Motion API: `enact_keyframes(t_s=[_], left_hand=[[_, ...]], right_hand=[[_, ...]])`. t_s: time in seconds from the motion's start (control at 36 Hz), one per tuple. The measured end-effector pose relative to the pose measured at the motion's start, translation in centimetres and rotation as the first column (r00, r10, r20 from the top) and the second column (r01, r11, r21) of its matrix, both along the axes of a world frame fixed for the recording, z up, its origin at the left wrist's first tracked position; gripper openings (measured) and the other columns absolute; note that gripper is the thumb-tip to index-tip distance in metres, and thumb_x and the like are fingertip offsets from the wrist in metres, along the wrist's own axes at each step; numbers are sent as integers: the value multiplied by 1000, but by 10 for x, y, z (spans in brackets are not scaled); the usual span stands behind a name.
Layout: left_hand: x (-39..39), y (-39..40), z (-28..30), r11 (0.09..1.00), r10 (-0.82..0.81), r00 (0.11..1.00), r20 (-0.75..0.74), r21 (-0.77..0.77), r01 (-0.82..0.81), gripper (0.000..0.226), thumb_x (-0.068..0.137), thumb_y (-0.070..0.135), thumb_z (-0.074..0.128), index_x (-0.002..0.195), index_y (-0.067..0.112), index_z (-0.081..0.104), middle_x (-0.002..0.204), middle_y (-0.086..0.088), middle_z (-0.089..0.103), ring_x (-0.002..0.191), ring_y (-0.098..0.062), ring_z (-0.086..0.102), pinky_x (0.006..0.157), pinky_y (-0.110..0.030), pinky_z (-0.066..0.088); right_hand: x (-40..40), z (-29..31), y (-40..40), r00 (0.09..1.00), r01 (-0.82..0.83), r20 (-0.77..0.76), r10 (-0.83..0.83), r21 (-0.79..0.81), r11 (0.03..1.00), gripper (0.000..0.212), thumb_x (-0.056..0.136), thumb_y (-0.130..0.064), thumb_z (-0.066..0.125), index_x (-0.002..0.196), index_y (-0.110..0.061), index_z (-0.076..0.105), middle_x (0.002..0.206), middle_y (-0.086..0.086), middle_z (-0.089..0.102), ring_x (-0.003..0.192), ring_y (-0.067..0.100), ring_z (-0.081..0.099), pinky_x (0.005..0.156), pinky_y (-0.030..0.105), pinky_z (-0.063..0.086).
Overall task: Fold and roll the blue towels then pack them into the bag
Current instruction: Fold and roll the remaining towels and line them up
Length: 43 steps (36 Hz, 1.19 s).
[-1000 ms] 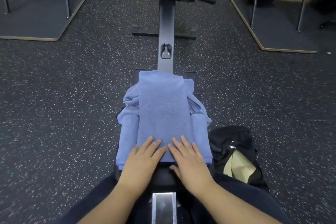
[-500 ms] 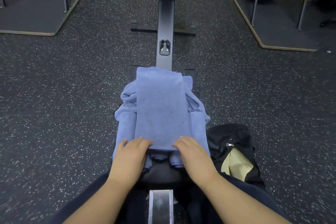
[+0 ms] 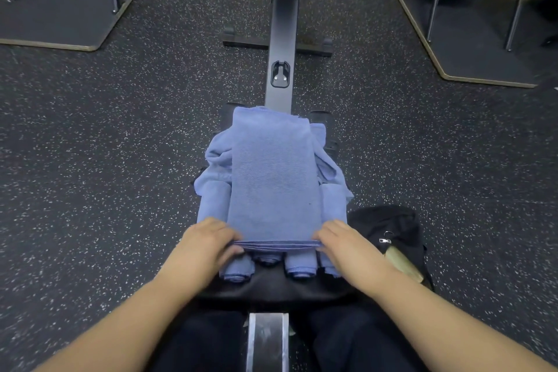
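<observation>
Terrycloth-ribbed blue folded towel point(image 3: 273, 178), a long rectangle atop rolled towels point(image 3: 237, 269), has both near corners pinched by left grip point(image 3: 208, 243) and right grip point(image 3: 347, 246).

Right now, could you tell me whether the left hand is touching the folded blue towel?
Touching: the head view shows the left hand pinching the folded blue towel at its near corner.

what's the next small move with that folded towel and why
Probably curl the near edge over and start rolling away from the body. Both hands, left hand and right hand, pinch the near corners of the folded towel, which lies flat on top of the rolled towels. The bag waits by the right hand.
</observation>
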State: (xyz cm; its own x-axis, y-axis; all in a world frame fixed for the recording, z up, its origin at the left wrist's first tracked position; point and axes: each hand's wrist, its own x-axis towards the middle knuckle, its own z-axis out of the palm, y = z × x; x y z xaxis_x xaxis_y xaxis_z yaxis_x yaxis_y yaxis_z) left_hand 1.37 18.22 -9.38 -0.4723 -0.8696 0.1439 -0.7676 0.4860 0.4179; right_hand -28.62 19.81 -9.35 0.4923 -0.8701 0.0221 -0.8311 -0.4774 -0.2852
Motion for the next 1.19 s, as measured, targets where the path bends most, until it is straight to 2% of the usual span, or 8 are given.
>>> enact_keyframes(t_s=[0.11, 0.31, 0.47, 0.67, 0.75, 0.89, 1.06, 1.19], left_hand=[[-2, 3, -4, 986, 145, 988, -48, 94, -140, 42, 85, 50, 40, 81, 23, 72, 72, 7, 63, 75, -23, 59, 69, -36, 52], [-14, 5, 1, 960, 274, 953, 132, -86, -265, 32, 85, 44, 41, 71, 30, 66, 65, 11, 60, 68, -22, 60, 58, -33, 43], [-17, 3, -1, 946, 324, 928, 185, -69, -317, 15, 82, 31, 73, 71, 30, 62, 67, 12, 59, 73, -23, 57, 67, -34, 31], [-20, 0, -5, 943, 258, 958, 127, -247, -222, 14, 82, 34, 47, 73, 27, 56, 73, 8, 49, 78, -17, 40, 67, -33, 20], [-26, 1, -2, 959, 122, 981, 150, -272, -78, 9, 72, 26, 43, 74, 27, 51, 74, 5, 49, 75, -19, 38, 64, -33, 20], [-30, 4, -4, 960, 38, 977, 208, -279, 22, 15, 73, 26, 41, 75, 24, 56, 76, 3, 51, 75, -19, 39, 63, -34, 24], [-34, 9, -2, 977, 75, 974, 213, -213, -28, 20, 75, 37, 46, 75, 22, 59, 76, 4, 54, 74, -23, 53, 64, -37, 38], [-39, 8, -1, 986, 108, 945, 307, -158, -62, 34, 59, 39, 82, 75, 21, 57, 75, 2, 54, 72, -24, 55, 63, -36, 34]], right_hand=[[6, -11, 1, 999, 39, 24, -36, -138, 990, 7, 82, -23, 59, 83, -17, 63, 77, -4, 57, 71, 20, 57, 60, 29, 48], [15, -14, -1, 986, 141, -46, -161, -292, 946, 27, 86, -36, 39, 71, -22, 57, 68, -9, 54, 68, 15, 50, 63, 28, 23], [24, -10, 0, 970, 240, 9, -244, -218, 946, 13, 82, -22, 68, 85, -19, 56, 72, -7, 58, 69, 20, 54, 63, 31, 43], [30, -3, -3, 956, 276, -6, -295, -333, 902, 17, 76, -28, 61, 88, -19, 52, 85, -1, 56, 82, 23, 50, 70, 34, 39], [35, 1, -2, 985, 163, 1, -174, -358, 919, 30, 67, -8, 63, 92, -19, 49, 91, 2, 55, 85, 21, 40, 73, 29, 29], [36, -2, 1, 999, 40, 32, -35, -162, 986, 21, 73, -13, 38, 84, -17, 55, 88, 0, 54, 81, 19, 48, 71, 29, 36], [40, -2, 1, 997, 75, 43, -70, -145, 987, 19, 74, -15, 43, 77, -14, 62, 82, 0, 58, 75, 23, 54, 67, 31, 46], [42, 2, 2, 995, 94, 36, -90, -135, 986, 18, 71, -22, 72, 86, -14, 66, 83, -1, 61, 77, 21, 59, 64, 29, 52]])
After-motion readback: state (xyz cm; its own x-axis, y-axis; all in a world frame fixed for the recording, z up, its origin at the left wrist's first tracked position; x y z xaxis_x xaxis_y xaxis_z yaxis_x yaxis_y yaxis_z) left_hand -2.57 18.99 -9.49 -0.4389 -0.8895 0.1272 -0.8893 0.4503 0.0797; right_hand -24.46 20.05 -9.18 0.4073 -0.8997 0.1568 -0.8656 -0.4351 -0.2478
